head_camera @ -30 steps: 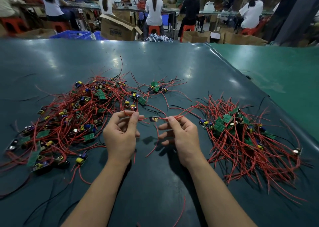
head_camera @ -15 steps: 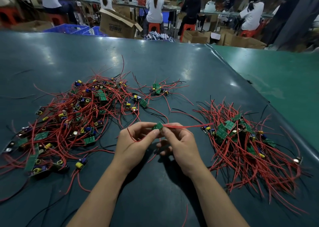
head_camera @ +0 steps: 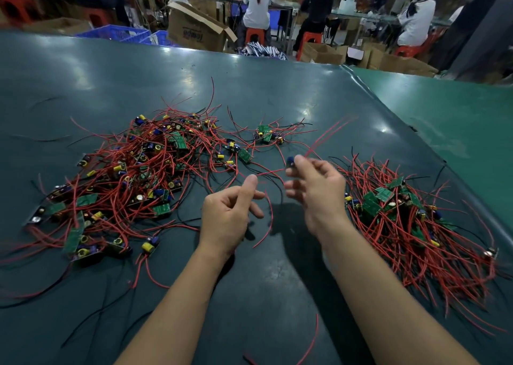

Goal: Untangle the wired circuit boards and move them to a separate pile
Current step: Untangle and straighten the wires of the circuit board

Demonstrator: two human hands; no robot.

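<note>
A big tangled heap of green circuit boards with red wires (head_camera: 130, 181) lies on the left of the dark green table (head_camera: 83, 67). A second pile of boards (head_camera: 408, 220) lies on the right. My right hand (head_camera: 316, 190), blurred, is raised between the piles and pinches one small circuit board (head_camera: 290, 161) whose red wires trail up to the right. My left hand (head_camera: 230, 212) hovers beside it with fingers loosely curled and thumb up; a red wire (head_camera: 268, 215) hangs right next to its fingers, and I cannot tell whether it holds that wire.
A small cluster of boards (head_camera: 266, 135) lies apart behind the hands. Loose red and black wires lie on the near table. The table's right edge meets a lighter green surface (head_camera: 444, 109). Cardboard boxes (head_camera: 194, 29) and seated people are beyond the far edge.
The hands, together on one board half a second ago, have parted. My right hand has lifted the board up and to the right; its wires swing. My left hand has let go of the board.
</note>
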